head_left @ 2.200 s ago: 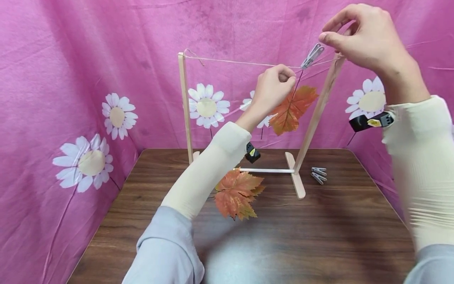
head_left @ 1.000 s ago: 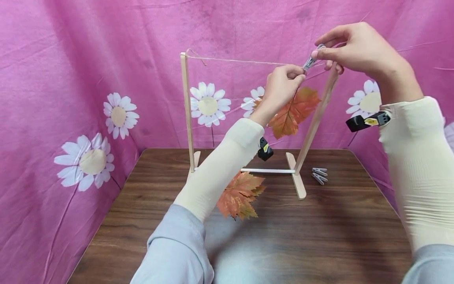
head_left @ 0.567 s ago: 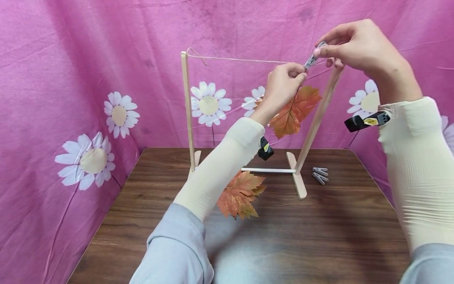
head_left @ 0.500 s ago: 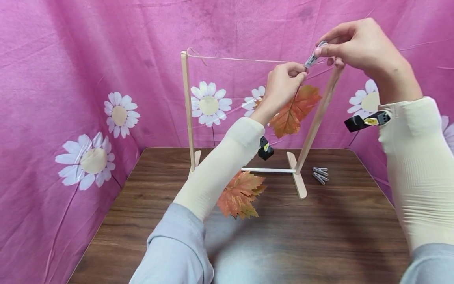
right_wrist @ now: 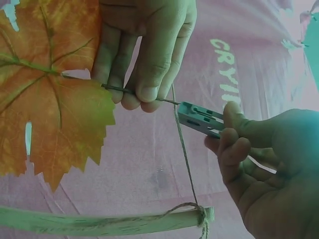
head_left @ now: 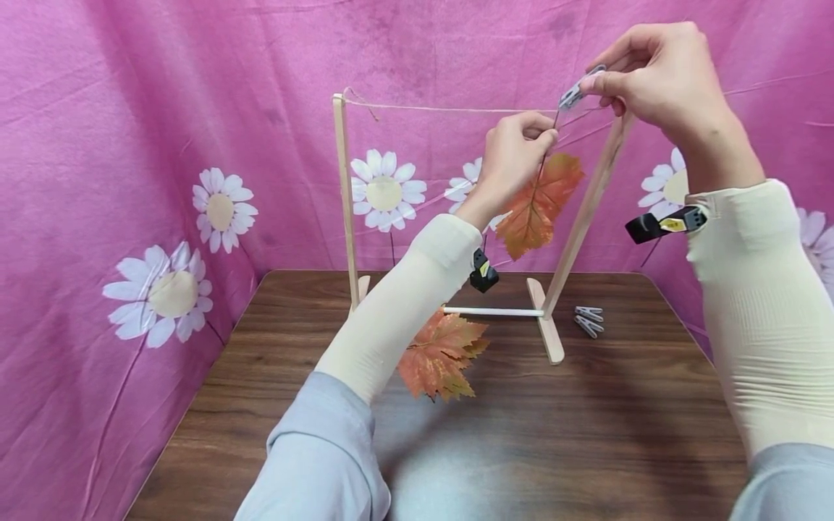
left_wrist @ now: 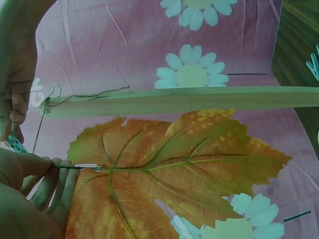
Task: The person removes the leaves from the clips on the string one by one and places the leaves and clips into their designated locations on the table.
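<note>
In the head view my left hand [head_left: 511,155] pinches the thin dark stem [head_left: 555,123] of an orange artificial maple leaf [head_left: 537,206], which hangs below the fingers. My right hand [head_left: 677,83] holds a grey clothespin [head_left: 573,92] by its handle end, between thumb and fingers. Seen from the right wrist, the clothespin's nose [right_wrist: 183,108] meets the stem's tip right at the string [right_wrist: 184,149]. That string [head_left: 443,109] runs between the tops of two wooden posts, and the left fingertips are just below it. The left wrist view shows the leaf's veined face [left_wrist: 164,169] large.
A second maple leaf [head_left: 443,354] lies on the brown wooden table [head_left: 586,434], partly behind the left forearm. Two more clothespins [head_left: 589,325] lie right of the stand's foot [head_left: 546,333]. Wooden posts [head_left: 589,210] and a white crossbar [head_left: 495,312] form the stand before a pink flowered cloth.
The right hand, earlier above the clothespin on the string, came down and took hold of it. The left hand moved right to the stem. Most recently the clothespin rose slightly and the left hand shifted left.
</note>
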{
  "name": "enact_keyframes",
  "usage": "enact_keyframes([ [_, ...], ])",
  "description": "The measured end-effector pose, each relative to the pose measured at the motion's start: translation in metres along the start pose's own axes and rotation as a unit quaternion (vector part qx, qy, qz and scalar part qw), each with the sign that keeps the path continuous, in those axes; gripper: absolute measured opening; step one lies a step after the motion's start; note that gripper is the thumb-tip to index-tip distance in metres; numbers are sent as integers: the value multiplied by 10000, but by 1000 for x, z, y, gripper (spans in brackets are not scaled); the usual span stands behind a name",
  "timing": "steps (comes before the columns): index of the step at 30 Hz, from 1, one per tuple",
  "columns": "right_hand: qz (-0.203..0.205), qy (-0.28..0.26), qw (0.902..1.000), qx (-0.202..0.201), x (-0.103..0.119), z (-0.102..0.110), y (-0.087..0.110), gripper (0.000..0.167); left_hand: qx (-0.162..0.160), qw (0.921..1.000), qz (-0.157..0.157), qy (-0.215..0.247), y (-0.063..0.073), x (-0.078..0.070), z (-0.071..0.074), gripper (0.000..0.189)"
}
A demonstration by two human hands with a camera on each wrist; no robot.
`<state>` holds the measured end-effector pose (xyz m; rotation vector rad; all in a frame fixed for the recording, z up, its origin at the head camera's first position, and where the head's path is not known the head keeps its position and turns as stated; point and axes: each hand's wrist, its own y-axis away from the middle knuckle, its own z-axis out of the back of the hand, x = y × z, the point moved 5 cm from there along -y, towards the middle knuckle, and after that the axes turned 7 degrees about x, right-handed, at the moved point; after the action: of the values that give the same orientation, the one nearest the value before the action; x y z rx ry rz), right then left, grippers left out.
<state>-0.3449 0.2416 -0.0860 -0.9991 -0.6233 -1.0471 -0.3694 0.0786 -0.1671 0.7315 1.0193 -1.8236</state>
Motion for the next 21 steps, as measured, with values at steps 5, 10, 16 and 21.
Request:
enact_keyframes([
  [5, 143, -70, 9995, -258, 5, 0, 2, 18, -48, 10000, -6, -31, 0, 1, 3, 19],
  [10, 153, -177, 9990, -381, 7, 0, 4, 18, -88, 10000, -13, 21, 2, 3, 6, 19],
  [16, 161, -360, 9979, -507, 6, 2, 7, 18, -125, 9994, -106, 314, 6, 6, 13, 18],
  [21, 303, -399, 9969, -606, 2, 3, 10, 21, -134, 9961, -313, 814, 12, 12, 20, 17],
])
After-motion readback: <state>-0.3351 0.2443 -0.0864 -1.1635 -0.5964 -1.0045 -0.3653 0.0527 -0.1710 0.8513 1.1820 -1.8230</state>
